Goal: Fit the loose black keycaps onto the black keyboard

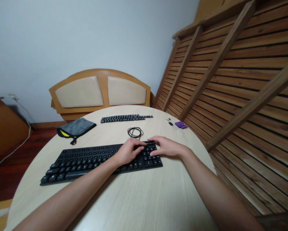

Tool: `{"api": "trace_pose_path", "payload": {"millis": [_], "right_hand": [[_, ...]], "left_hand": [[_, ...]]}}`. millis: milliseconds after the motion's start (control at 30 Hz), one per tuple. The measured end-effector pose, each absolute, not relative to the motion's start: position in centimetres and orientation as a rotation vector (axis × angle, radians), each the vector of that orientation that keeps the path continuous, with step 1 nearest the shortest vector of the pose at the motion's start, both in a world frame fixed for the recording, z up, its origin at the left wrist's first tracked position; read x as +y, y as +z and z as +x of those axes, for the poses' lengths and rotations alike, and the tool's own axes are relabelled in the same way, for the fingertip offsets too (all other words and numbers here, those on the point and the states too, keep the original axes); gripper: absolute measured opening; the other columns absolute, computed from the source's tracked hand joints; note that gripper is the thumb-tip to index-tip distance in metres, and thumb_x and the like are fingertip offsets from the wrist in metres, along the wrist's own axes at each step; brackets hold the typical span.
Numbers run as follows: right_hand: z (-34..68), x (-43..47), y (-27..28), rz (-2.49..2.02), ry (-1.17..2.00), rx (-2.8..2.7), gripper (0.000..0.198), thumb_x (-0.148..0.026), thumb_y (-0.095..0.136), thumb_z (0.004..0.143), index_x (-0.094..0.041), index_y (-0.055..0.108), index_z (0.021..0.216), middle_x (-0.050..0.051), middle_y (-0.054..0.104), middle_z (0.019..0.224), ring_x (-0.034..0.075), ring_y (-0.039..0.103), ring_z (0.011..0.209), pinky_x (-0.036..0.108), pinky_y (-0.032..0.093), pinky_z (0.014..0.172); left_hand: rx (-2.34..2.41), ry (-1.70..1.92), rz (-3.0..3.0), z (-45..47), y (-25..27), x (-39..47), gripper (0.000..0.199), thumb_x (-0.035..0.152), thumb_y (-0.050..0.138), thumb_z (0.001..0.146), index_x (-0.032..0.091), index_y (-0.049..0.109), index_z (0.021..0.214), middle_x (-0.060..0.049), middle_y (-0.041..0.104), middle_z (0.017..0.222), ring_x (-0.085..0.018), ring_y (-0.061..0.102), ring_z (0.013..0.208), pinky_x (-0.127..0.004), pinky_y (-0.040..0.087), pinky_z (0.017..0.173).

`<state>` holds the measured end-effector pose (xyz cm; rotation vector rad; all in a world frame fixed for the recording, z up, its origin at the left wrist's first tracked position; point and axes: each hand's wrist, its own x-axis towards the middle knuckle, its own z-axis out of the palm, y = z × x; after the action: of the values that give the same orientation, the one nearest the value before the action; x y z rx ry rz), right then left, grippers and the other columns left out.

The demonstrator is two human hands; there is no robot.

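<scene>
A black keyboard (91, 160) lies on the round table, several of its rear rows showing bare switches without keycaps. My left hand (129, 151) rests over its right part, thumb and index finger stretched toward the number pad with a gap between them. I see nothing between those fingertips, though the other fingers are hidden. My right hand (168, 147) holds the keyboard's rear right corner, fingers along the back edge and thumb over the number pad keys. Behind the keyboard lies its coiled black cable (135, 132).
Loose dark keycaps (124, 119) stand in rows at the back of the pale table (144, 205). A grey cloth (77, 126) with yellow inside lies left. A purple cloth (181, 124) and a thin wire tool (175, 125) lie right. Wooden slats (230, 80) lean close on the right.
</scene>
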<state>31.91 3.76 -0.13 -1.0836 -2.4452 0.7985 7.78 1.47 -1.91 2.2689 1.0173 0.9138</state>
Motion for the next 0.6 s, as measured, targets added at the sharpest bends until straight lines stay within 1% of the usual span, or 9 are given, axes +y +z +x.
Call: {"api": "trace_pose_path", "payload": {"millis": [100, 300, 600], "right_hand": [[31.9, 3.7, -0.1, -1.09, 0.789, -2.449, 0.066, -0.048, 0.082, 0.072, -0.022, 0.063, 0.129, 0.01, 0.066, 0.126, 0.029, 0.06, 0.116, 0.042, 0.045, 0.101], [31.9, 3.8, 0.1, -1.135, 0.799, -2.467, 0.074, -0.052, 0.082, 0.071, -0.018, 0.061, 0.133, 0.012, 0.065, 0.129, 0.03, 0.059, 0.119, 0.041, 0.044, 0.103], [31.9, 3.8, 0.1, -1.129, 0.815, -2.454, 0.073, -0.052, 0.083, 0.07, -0.02, 0.061, 0.132, 0.011, 0.064, 0.13, 0.03, 0.059, 0.119, 0.041, 0.043, 0.104]], "left_hand": [[1.059, 0.904, 2.271, 7.7, -2.1, 1.6, 0.018, 0.021, 0.064, 0.091, 0.021, 0.074, 0.105, -0.004, 0.075, 0.103, -0.024, 0.065, 0.102, -0.039, 0.045, 0.099], [1.039, 0.828, 2.216, 7.4, -2.0, 1.8, 0.018, 0.021, 0.063, 0.091, 0.019, 0.075, 0.104, -0.004, 0.076, 0.103, -0.022, 0.068, 0.098, -0.033, 0.049, 0.093], [1.014, 0.794, 2.227, 6.7, -2.1, 2.3, 0.017, 0.024, 0.067, 0.09, 0.02, 0.076, 0.104, -0.004, 0.076, 0.103, -0.022, 0.067, 0.098, -0.033, 0.048, 0.092]]}}
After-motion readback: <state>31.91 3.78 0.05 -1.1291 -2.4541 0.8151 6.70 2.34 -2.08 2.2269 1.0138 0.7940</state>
